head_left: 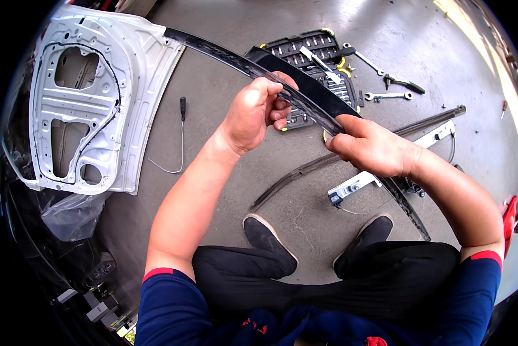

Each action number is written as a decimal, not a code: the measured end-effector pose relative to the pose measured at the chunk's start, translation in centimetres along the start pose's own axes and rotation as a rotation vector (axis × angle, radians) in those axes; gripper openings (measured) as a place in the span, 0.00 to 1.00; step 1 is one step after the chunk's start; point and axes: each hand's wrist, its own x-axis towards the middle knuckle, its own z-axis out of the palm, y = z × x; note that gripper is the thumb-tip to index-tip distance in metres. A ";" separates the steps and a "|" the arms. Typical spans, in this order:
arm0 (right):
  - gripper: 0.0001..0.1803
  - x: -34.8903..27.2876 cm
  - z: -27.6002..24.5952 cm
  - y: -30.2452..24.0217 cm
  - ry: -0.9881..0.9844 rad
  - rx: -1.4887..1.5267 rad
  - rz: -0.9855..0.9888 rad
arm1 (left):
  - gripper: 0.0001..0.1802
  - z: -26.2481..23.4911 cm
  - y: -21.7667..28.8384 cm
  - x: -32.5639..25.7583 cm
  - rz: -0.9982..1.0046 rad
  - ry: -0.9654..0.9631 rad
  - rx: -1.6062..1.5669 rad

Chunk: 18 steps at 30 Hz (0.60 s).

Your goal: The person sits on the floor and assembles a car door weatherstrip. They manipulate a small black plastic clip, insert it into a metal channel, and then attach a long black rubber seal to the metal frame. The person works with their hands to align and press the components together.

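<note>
A long, thin black trim strip [224, 55] runs from the white car door panel [97, 104] at the upper left down across the picture to my right shoe. My left hand [256, 112] is closed around the strip near its middle. My right hand [371, 147] pinches it a little lower, fingers on its edge. Both hands hold it up above the concrete floor. The stretch of strip between and beneath my hands is partly hidden by my fingers.
An open black socket set tray [316, 52] lies on the floor behind the strip, with wrenches [389, 96] beside it. A second dark strip [305, 173], a metal window regulator rail [351, 185], a screwdriver [182, 108] and clear plastic sheeting [74, 210] lie around my shoes [267, 236].
</note>
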 end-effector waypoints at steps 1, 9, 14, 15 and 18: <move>0.15 -0.2 -0.1 -0.3 0.006 -0.012 0.011 | 0.18 -0.2 -0.2 0.2 0.021 -0.029 0.038; 0.19 -0.8 -0.6 -1.4 0.058 -0.034 0.040 | 0.14 -0.3 0.6 0.0 -0.039 -0.088 -0.025; 0.27 -0.6 -0.4 -1.0 0.087 -0.151 -0.011 | 0.14 1.7 0.5 -0.1 -0.041 0.087 0.253; 0.23 -0.3 -0.2 -0.6 0.090 -0.173 -0.031 | 0.16 1.9 0.5 -0.1 -0.056 0.119 0.238; 0.24 0.0 0.1 -0.5 0.106 -0.180 -0.048 | 0.15 1.9 0.5 -0.2 -0.056 0.131 0.211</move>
